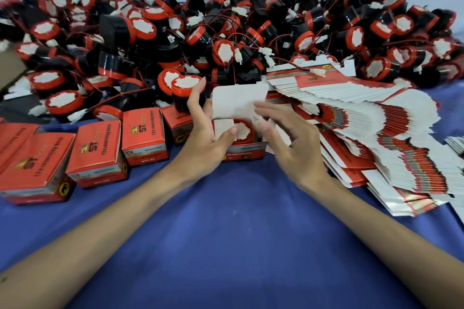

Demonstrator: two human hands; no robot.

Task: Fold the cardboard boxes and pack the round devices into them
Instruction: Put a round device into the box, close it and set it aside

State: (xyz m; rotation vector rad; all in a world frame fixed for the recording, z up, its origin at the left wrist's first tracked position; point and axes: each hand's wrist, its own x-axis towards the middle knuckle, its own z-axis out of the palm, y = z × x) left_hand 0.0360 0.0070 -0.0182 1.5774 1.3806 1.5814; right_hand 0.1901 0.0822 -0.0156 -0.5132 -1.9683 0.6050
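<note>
An open red cardboard box [247, 152] stands on the blue cloth at the centre, its white lid flap [238, 101] raised behind. Inside lies a round red-and-black device [242, 130], white face up. My left hand [203, 133] is at the box's left side, its thumb pressing a white side flap down over the device. My right hand [291, 138] hovers at the box's right side with fingers spread, its thumb near the right flap. Whether it touches is unclear.
A huge heap of round devices [226, 32] with red wires fills the back. Several closed red boxes [98, 152] line the left. A fanned stack of flat unfolded boxes [376, 133] lies on the right. Blue cloth [238, 233] covers the table.
</note>
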